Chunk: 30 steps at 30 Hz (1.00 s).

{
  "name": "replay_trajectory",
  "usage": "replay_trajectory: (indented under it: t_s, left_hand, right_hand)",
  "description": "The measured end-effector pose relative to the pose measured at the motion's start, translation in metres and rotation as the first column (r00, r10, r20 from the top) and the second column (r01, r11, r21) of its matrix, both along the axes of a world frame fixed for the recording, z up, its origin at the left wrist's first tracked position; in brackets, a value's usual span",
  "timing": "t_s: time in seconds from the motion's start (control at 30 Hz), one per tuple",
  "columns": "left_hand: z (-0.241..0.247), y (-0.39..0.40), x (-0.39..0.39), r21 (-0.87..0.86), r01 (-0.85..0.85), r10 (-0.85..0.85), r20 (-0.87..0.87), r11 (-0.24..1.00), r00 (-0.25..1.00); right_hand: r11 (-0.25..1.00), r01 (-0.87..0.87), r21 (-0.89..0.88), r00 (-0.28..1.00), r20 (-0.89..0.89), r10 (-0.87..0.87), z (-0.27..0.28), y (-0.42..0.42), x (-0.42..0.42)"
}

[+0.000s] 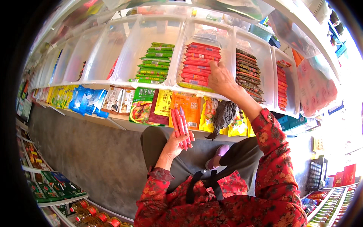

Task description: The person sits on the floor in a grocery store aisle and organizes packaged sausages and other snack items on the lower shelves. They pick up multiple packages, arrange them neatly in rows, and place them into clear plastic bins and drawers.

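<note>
My left hand is closed around a few red-wrapped sausage sticks, held upright above my knees. Inside a clear plastic bin, my right hand reaches over a neat stack of the same kind of red sticks. Its fingertips touch the right ends of the stack; the hand hides whether they pinch one. A yellow-green stick lies at the front of that bin. Green-wrapped sticks fill part of the bin to the left, and dark brown ones the bin to the right.
Below the bins, a shelf carries an orange packet, a green seasoning packet, blue bags and a crumpled dark plastic bag. More red sticks stand in the far-right bin. Oil bottles sit on low shelving behind left.
</note>
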<state>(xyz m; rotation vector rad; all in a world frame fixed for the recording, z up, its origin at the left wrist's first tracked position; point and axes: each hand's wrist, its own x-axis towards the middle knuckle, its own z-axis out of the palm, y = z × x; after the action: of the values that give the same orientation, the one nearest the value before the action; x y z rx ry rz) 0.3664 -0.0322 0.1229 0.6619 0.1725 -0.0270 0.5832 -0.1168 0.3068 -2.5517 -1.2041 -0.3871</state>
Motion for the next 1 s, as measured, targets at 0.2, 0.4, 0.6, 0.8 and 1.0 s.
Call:
replay_trajectory:
  t_s: [0.2, 0.4, 0.6, 0.8, 1.0]
  left_hand:
    - [0.012, -0.007, -0.003, -0.029, -0.012, 0.012, 0.003, 1.0, 1.0]
    - [0.002, -0.005, 0.003, -0.001, -0.034, 0.034, -0.005, 0.999, 0.999]
    - [0.008, -0.008, 0.004, 0.029, -0.056, 0.055, 0.009, 0.998, 0.998]
    - [0.008, -0.005, 0.003, 0.029, -0.071, 0.071, -0.005, 0.997, 0.997]
    - [0.006, -0.005, 0.0, 0.016, -0.085, 0.084, 0.046, 0.996, 0.995]
  right_hand:
    - [0.929, -0.33, 0.166, 0.937, 0.174, 0.302, -0.009, -0.014, -0.024]
    - [0.913, -0.398, -0.092, 0.865, 0.295, 0.407, -0.007, 0.02, -0.009]
    - [0.808, -0.444, -0.387, 0.729, 0.368, 0.577, -0.002, 0.058, 0.006]
    - [0.747, -0.437, -0.5, 0.687, 0.35, 0.637, 0.004, 0.065, 0.01]
    - [0.81, -0.567, -0.151, 0.715, 0.399, 0.574, 0.008, 0.04, 0.009]
